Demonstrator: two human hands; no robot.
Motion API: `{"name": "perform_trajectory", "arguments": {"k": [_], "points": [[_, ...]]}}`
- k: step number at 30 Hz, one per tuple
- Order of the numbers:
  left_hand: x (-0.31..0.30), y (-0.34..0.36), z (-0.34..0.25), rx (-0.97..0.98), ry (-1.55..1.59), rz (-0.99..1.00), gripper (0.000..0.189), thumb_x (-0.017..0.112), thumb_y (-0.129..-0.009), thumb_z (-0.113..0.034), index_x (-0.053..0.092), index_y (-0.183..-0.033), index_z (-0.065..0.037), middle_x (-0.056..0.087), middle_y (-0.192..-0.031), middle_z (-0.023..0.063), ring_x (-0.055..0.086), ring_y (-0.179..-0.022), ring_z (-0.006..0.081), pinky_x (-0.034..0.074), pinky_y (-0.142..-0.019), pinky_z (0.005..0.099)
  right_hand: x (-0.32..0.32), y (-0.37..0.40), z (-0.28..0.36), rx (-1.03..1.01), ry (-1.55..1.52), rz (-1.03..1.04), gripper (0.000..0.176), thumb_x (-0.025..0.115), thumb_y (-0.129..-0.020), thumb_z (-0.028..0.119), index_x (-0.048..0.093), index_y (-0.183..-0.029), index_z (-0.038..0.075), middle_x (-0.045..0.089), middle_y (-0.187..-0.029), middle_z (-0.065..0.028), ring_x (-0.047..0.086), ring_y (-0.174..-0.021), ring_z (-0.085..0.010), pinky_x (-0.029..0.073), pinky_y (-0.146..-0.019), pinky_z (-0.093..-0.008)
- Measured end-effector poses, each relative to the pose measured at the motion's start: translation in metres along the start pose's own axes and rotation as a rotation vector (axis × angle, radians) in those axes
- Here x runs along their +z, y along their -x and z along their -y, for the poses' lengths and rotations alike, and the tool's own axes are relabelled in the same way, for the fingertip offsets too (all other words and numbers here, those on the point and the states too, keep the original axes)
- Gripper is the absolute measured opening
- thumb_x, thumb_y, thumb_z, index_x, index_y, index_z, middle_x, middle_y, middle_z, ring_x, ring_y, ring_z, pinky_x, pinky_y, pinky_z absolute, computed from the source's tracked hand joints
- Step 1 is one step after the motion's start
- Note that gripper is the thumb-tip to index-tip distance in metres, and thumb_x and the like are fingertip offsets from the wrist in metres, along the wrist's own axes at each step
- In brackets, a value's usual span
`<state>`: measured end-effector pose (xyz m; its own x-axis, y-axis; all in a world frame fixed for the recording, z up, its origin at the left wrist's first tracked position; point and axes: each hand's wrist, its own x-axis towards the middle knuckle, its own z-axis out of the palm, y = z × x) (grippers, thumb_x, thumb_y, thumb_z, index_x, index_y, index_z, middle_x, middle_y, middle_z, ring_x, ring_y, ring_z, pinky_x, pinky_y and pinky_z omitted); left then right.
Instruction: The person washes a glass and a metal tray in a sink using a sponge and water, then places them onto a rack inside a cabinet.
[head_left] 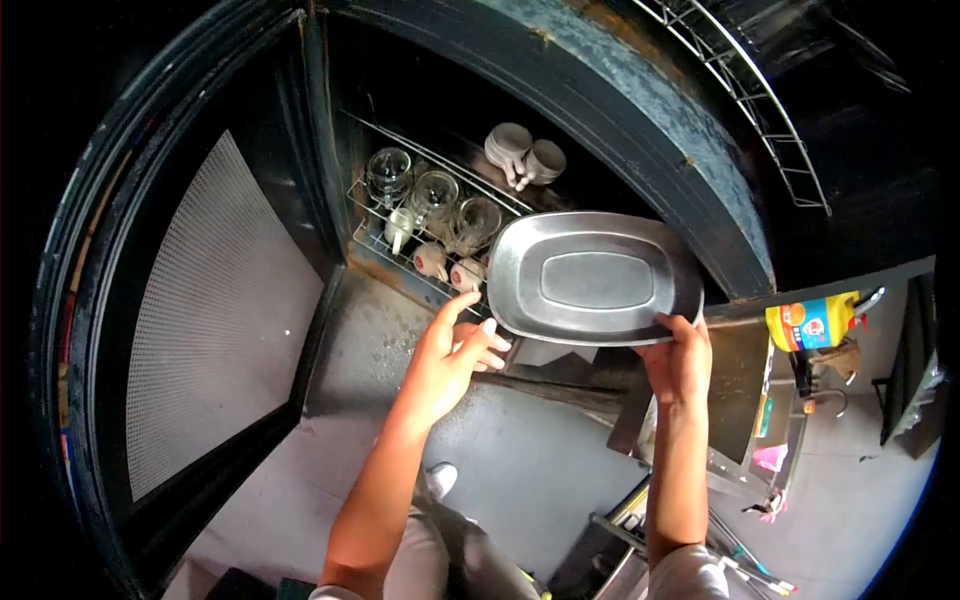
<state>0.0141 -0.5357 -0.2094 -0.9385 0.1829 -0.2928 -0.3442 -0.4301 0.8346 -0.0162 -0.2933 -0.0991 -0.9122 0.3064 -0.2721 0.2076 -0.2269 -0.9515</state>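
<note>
An oval metal tray (pixel 597 280) with a raised rim is held up in front of the cabinet's wire rack (pixel 372 238). My right hand (pixel 682 362) grips its lower right corner, thumb over the rim and fingers underneath. Beside the tray's lower left edge is my left hand (pixel 445 362), fingers apart and holding nothing. Its index fingertip points up at a small white cup with a red mark (pixel 467 275). Behind it stand another such cup (pixel 430 260), a white cup (pixel 399 229) and several glass mugs (pixel 435 195). The tray hides the right part of the rack.
Stacked white cups (pixel 508 150) sit deeper in the cabinet. A black-framed door with a perforated panel (pixel 225 320) stands swung out on the left. At the right, a yellow bottle (pixel 815 322) is near a metal counter (pixel 735 390). Below are the floor and a shoe (pixel 441 480).
</note>
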Motion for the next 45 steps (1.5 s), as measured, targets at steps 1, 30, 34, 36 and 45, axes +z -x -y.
{"name": "perform_trajectory", "arguments": {"k": [1, 30, 34, 36, 45], "points": [[0.002, -0.002, -0.002, -0.011, -0.024, -0.021, 0.043, 0.052, -0.094, -0.015, 0.035, -0.131, -0.001, 0.065, -0.083, 0.0097, 0.060, -0.062, 0.0132, 0.048, -0.058, 0.0257, 0.003, 0.001, 0.000, -0.003, 0.000, -0.004, 0.048, 0.040, -0.079, -0.005, 0.042, -0.127, 0.003, 0.053, -0.117, -0.0156, 0.057, -0.104, -0.0323, 0.054, -0.080, -0.0535], [0.087, -0.109, 0.027, -0.012, -0.083, -0.180, 0.021, 0.050, -0.089, 0.002, 0.036, -0.103, -0.005, 0.051, -0.068, 0.0073, 0.051, -0.047, 0.0138, 0.042, -0.043, 0.0289, 0.025, -0.028, -0.010, -0.165, -0.338, -0.114, 0.042, 0.058, -0.075, -0.008, 0.051, -0.111, 0.011, 0.056, -0.104, -0.0006, 0.052, -0.097, -0.0166, 0.041, -0.076, -0.0312], [0.090, -0.134, 0.042, 0.029, -0.033, -0.093, 0.024, 0.049, -0.088, 0.004, 0.036, -0.105, -0.008, 0.049, -0.070, 0.0077, 0.050, -0.049, 0.0159, 0.046, -0.043, 0.0322, 0.018, -0.050, -0.033, -0.241, -0.414, -0.137, 0.047, 0.056, -0.074, -0.007, 0.045, -0.116, 0.011, 0.055, -0.101, -0.0010, 0.053, -0.084, -0.0138, 0.042, -0.066, -0.0276], [0.097, -0.139, 0.034, -0.019, -0.088, -0.123, 0.024, 0.050, -0.087, 0.005, 0.036, -0.103, -0.006, 0.052, -0.076, 0.0096, 0.050, -0.049, 0.0154, 0.046, -0.042, 0.0306, 0.024, -0.047, -0.031, -0.202, -0.370, -0.238, 0.043, 0.054, -0.074, -0.010, 0.045, -0.112, 0.008, 0.054, -0.108, -0.0053, 0.053, -0.094, -0.0194, 0.044, -0.075, -0.0318], [0.099, -0.146, 0.036, -0.004, -0.371, -0.098, 0.020, 0.053, -0.086, 0.000, 0.039, -0.101, -0.001, 0.057, -0.071, 0.0115, 0.056, -0.048, 0.0176, 0.046, -0.045, 0.0337, 0.027, -0.048, -0.039, -0.142, -0.239, -0.425, 0.028, 0.057, -0.078, -0.001, 0.048, -0.103, 0.002, 0.052, -0.087, -0.0053, 0.048, -0.069, -0.0128, 0.042, -0.063, -0.0264]]}}
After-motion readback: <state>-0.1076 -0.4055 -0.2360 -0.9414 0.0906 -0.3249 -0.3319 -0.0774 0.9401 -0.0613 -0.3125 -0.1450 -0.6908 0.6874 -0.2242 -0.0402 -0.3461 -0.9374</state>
